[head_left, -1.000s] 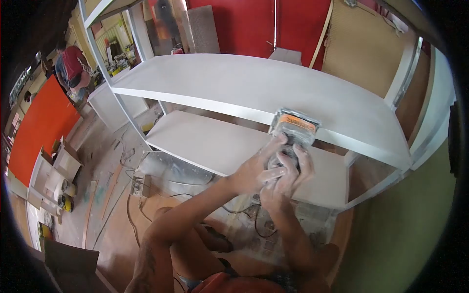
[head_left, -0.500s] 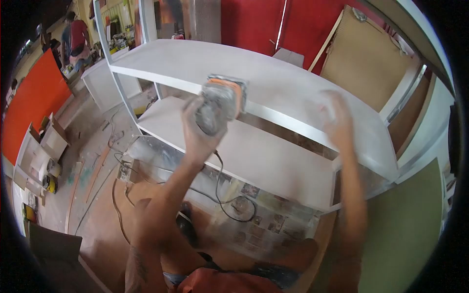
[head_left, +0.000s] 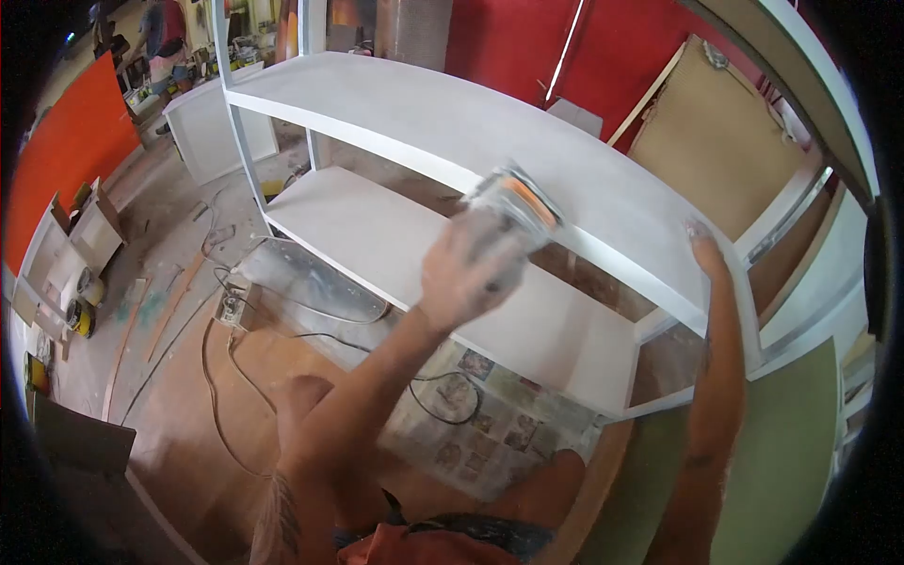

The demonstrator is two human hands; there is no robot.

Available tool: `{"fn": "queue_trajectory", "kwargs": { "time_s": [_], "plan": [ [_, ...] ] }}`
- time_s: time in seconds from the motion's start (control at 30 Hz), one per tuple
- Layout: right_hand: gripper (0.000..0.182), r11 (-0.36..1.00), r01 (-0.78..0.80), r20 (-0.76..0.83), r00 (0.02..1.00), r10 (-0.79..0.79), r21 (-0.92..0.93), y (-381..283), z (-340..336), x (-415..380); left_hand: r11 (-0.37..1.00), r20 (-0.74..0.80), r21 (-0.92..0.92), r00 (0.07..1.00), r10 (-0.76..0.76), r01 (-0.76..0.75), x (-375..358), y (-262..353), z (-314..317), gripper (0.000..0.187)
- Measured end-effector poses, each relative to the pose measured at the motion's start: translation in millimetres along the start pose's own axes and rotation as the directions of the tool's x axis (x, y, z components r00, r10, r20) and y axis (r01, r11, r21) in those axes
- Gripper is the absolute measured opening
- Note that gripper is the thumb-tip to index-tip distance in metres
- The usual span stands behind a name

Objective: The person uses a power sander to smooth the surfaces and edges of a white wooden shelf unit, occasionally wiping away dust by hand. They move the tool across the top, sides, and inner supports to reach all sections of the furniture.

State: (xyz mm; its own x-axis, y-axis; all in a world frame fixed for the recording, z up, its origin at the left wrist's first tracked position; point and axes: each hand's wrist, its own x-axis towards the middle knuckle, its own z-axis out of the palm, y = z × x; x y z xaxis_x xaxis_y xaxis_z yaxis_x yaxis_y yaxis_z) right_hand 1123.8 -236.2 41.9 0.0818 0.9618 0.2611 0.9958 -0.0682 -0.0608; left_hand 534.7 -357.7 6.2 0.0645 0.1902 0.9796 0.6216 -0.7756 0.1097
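Note:
My left hand [head_left: 466, 268] is wrapped round the body of an electric sander [head_left: 521, 200], a dusty tool with an orange band near its flat pad. The pad is tipped sideways and overlaps the front edge of the white upper shelf [head_left: 405, 99] in this view. My right hand [head_left: 700, 235] reaches to the right end of that shelf, its fingers stretched over the white surface. Below, the lower white shelf [head_left: 377, 212] runs behind my left wrist. White dust coats the sander and the fingers.
A cord loop [head_left: 447, 395] lies on the paper-covered floor by my knees, and an outlet box [head_left: 235, 306] sits to the left. Olive board [head_left: 782, 452] stands at the right, orange panel [head_left: 75, 151] far left. A person [head_left: 169, 47] stands at the back.
My left hand has moved right with the sander, which has turned and come lower towards the shelf's front edge. My right hand has moved right, from above the shelf to its right end.

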Motion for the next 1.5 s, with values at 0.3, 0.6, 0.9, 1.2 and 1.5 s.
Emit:
{"fn": "queue_trajectory", "kwargs": {
  "time_s": [0.3, 0.6, 0.9, 1.2, 1.5],
  "plan": [
    [0.045, 0.997, -0.031, -0.098, 0.994, 0.038, 0.071, -13, -18, -21, 0.925, 0.276, -0.029, 0.887, 0.371, -0.378, -27, 4, 9, 0.035],
    [0.061, 0.995, -0.065, 0.011, 0.998, 0.066, -0.073, -4, -17, -14, 0.991, -0.139, 0.079, 0.986, -0.094, 0.105, -22, -133, -48, 0.063],
    [0.040, 0.974, -0.001, -0.360, 0.929, -0.083, -0.225, 42, 32, 7, 0.876, -0.363, 0.057, 0.827, -0.428, 0.479, -1, -119, -43, 0.057],
    [0.043, 0.999, 0.026, -0.160, 0.987, -0.033, -0.046, 0, -4, -12, 0.967, -0.160, 0.005, 0.955, -0.250, 0.254, -1, -19, -4, 0.063],
    [0.040, 0.994, -0.012, -0.155, 0.988, -0.006, -0.110, 1, -6, -12, 0.966, -0.188, 0.036, 0.951, -0.246, 0.257, -20, -72, -21, 0.049]
  ]
}}
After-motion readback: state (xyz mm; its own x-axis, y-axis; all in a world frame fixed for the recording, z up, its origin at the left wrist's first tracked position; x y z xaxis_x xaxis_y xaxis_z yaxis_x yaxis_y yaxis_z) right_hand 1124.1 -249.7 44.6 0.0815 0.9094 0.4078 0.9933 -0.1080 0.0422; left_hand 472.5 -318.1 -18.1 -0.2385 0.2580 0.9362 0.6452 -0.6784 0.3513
